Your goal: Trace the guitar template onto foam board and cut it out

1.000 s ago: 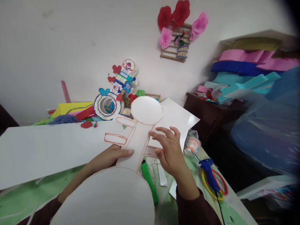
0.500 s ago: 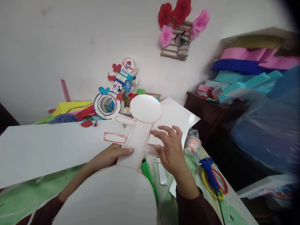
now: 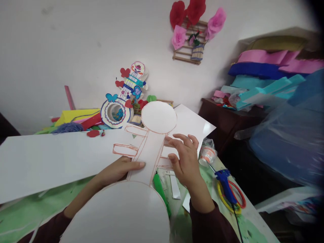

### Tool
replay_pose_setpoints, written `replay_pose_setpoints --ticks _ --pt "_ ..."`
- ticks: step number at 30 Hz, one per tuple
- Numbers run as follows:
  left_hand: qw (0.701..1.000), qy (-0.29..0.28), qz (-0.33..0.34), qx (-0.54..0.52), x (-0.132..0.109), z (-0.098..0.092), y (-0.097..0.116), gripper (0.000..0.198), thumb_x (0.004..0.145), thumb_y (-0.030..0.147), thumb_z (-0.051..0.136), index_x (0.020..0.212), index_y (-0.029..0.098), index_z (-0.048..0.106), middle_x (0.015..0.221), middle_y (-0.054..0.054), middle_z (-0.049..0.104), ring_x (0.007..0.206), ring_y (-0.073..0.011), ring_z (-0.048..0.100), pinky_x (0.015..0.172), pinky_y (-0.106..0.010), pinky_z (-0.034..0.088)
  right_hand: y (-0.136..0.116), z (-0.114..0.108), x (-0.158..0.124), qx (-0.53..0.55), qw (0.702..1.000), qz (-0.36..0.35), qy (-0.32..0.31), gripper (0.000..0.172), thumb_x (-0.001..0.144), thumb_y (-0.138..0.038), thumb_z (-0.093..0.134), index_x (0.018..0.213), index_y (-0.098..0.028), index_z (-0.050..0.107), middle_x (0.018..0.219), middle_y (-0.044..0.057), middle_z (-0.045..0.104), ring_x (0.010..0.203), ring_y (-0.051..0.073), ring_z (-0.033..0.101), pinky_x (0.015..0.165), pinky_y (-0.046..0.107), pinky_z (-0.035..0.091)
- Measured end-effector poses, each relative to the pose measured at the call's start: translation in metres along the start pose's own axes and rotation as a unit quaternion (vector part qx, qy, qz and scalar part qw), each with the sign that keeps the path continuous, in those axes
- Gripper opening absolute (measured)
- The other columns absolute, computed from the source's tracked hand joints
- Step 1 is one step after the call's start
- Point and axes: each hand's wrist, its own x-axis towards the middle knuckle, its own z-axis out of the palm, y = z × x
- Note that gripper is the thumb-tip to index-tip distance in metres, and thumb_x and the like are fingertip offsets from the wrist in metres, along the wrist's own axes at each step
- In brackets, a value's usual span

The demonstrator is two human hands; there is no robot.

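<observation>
In the head view, a white cutout [image 3: 140, 175] is held up in front of the wearer, over a green-stained table [image 3: 60, 199]. Its rounded top is pointed away from the wearer, its narrow neck is flanked by two tabs on each side, and its broad rounded body is kept nearest; the outline is marked in reddish-brown line. The lower neck is pinched at its left edge by the left hand [image 3: 124, 167], the thumb being laid across the front and the fingers being tucked behind (where they are mostly hidden). The right hand [image 3: 186, 162] is held at the neck's right side, in front of the tabs there, with its fingers curved and spread and a wide gap left between thumb and forefinger. Nothing is seen to be grasped by it, and whether the cutout is touched by its fingertips cannot be told.

A long white board [image 3: 63, 158] is laid at the left. A green tube [image 3: 160, 190] is partly covered by the cutout's body. At the right, a blue glue gun [image 3: 226, 187] is rested over red and yellow loops, near a cup [image 3: 207, 155] wrapped in clear plastic.
</observation>
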Motion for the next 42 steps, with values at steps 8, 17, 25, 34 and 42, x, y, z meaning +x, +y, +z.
replay_pose_setpoints --ticks 8,17,25,34,42 --pt "0.998 0.029 0.031 0.037 0.0 -0.002 -0.001 0.035 0.065 0.046 0.07 0.058 0.012 0.066 0.048 -0.001 0.058 0.046 -0.0129 0.048 0.048 -0.025 0.034 -0.005 0.004 -0.001 -0.004 1.0 -0.008 -0.015 0.037 0.095 -0.046 0.028 0.106 -0.022 0.053 0.107 0.006 0.066 0.115 0.023 0.049 0.104 0.047 0.018" --pt "0.997 0.033 0.03 0.056 0.007 -0.009 -0.003 0.037 0.064 0.049 0.069 0.054 0.013 0.063 0.046 0.0 0.053 0.044 -0.0127 0.044 0.045 -0.025 0.03 -0.008 0.007 -0.001 -0.006 0.999 -0.031 -0.018 0.033 0.094 -0.042 0.032 0.107 -0.02 0.053 0.107 0.006 0.066 0.112 0.023 0.05 0.104 0.047 0.019" --pt "0.998 0.041 0.042 -0.002 0.005 -0.004 -0.002 0.03 0.067 0.041 0.07 0.064 0.012 0.068 0.055 -0.003 0.064 0.049 -0.0145 0.054 0.05 -0.025 0.039 -0.012 0.007 -0.001 0.005 0.999 -0.041 -0.025 0.031 0.093 -0.041 0.035 0.106 -0.021 0.054 0.101 0.006 0.068 0.111 0.023 0.052 0.104 0.047 0.021" --pt "0.953 0.26 0.121 -0.094 0.001 -0.017 0.006 0.031 0.069 0.045 0.069 0.064 0.014 0.065 0.059 -0.007 0.068 0.062 -0.0231 0.064 0.062 -0.032 0.049 -0.022 -0.014 -0.001 0.009 0.98 -0.008 0.197 0.015 0.079 -0.013 0.063 0.081 -0.025 0.053 0.082 0.0 0.067 0.088 0.02 0.058 0.086 0.041 0.039" --pt "0.895 0.392 0.197 0.085 -0.011 -0.044 -0.001 0.037 0.074 0.046 0.063 0.1 0.021 0.066 0.112 -0.007 0.067 0.137 -0.0272 0.026 0.096 -0.032 0.043 -0.016 0.0 -0.001 0.085 0.98 0.055 0.17 0.01 0.083 -0.024 0.062 0.073 -0.022 0.057 0.07 0.0 0.06 0.072 0.018 0.056 0.069 0.033 0.043"
